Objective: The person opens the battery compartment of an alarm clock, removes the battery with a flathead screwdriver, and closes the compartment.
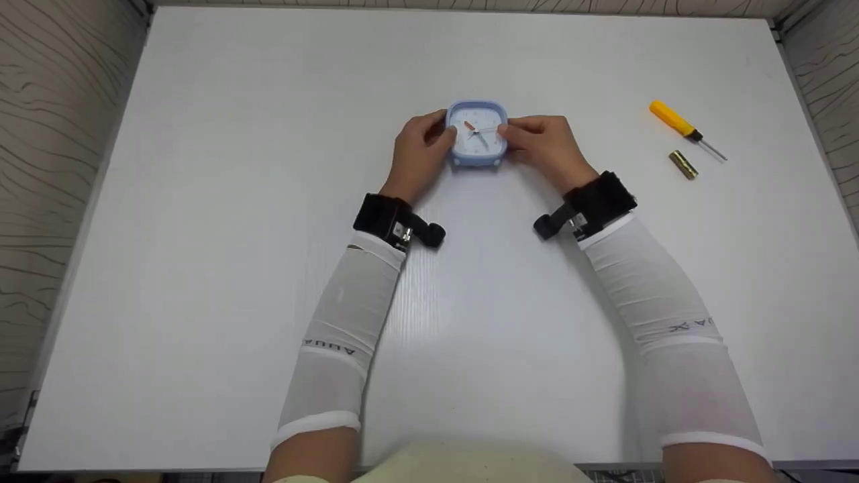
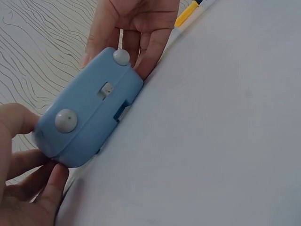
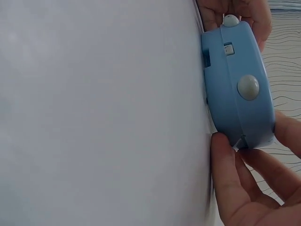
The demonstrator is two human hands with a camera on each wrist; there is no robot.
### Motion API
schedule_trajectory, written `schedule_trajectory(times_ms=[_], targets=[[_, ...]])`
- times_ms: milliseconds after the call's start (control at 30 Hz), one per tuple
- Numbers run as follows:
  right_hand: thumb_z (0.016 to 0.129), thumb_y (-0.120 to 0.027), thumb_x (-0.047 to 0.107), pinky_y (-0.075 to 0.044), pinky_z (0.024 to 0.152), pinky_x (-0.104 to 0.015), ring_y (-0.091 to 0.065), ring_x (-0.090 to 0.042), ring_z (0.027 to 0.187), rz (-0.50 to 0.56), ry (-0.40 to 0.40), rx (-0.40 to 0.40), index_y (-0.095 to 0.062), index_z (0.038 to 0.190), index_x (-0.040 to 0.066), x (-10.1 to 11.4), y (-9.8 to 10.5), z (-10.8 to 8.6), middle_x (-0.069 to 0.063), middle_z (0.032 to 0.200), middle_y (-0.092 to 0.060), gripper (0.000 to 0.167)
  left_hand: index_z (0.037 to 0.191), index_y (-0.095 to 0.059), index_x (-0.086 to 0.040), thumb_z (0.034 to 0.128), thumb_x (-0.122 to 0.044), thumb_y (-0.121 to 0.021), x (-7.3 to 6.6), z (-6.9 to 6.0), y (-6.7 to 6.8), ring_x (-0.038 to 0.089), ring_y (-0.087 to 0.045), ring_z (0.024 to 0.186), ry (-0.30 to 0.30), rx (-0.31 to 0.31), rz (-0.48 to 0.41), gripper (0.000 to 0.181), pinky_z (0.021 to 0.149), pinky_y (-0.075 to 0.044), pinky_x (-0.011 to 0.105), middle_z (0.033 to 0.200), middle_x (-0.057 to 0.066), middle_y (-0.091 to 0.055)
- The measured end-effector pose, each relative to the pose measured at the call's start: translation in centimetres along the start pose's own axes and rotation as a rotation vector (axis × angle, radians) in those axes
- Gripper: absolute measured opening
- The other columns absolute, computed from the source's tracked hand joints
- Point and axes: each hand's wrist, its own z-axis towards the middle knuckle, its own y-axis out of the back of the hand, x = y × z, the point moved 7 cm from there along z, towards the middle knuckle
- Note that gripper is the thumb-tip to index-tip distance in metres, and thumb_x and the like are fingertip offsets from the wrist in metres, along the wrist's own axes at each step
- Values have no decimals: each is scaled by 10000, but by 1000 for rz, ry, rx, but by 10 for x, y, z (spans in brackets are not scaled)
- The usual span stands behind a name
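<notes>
A light blue alarm clock (image 1: 478, 115) with a white dial faces up at the far middle of the table, gripped from both sides. My left hand (image 1: 417, 153) holds its left edge, thumb on the front rim. On the opposite edge, my right hand (image 1: 547, 147) grips with the thumb over the front. Both wrist views show the underside of the clock (image 2: 89, 101), with two round white feet and a small white switch between them. In the right wrist view the clock body (image 3: 235, 94) is pinched by the fingers (image 3: 228, 174) near the tabletop.
On the right of the white table (image 1: 235, 268) lies a yellow-handled screwdriver (image 1: 673, 119), its metal tip pointing toward the near right. A gold-coloured battery or pair of batteries (image 1: 683, 165) lies just below it. Wood-patterned panels (image 1: 54, 201) border the table.
</notes>
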Motion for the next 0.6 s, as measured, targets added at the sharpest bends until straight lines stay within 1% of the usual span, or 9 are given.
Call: schedule_trajectory(times_ms=[100,200,400,600], targets=[[960,-723,211,-563,893,-282,-679,-190,1052,1,-9,8,-631,1338,-24,0,1,0,-193,1296,-633,455,1471,-530,-83,1009,-234,-628,-1,0,-2,90,-541,1191,4,14,-38,496,989,-415,128,1331,51,-570],[965,-717,218,-562,899,-290,-677,-193,1048,-10,-12,17,-625,1346,-22,2,1,0,-190,1295,-632,459,1484,-516,-97,1011,-208,-624,-3,1,-3,96,-547,1202,-8,23,-70,498,992,-423,125,1347,53,-560],[962,-720,225,-562,900,-295,-684,-188,1041,-4,-17,30,-620,1351,-24,3,2,0,-178,1283,-644,472,1483,-524,-123,1015,-221,-623,-3,0,-3,81,-541,1213,-16,26,-54,489,1001,-409,123,1359,30,-566],[960,-718,186,-570,876,-284,-683,-191,1026,36,-17,29,-617,1331,-62,2,0,0,-186,1254,-647,458,1481,-526,-140,1022,-228,-620,-1,-1,-2,66,-540,1210,-19,25,-45,477,1000,-408,121,1357,15,-566]])
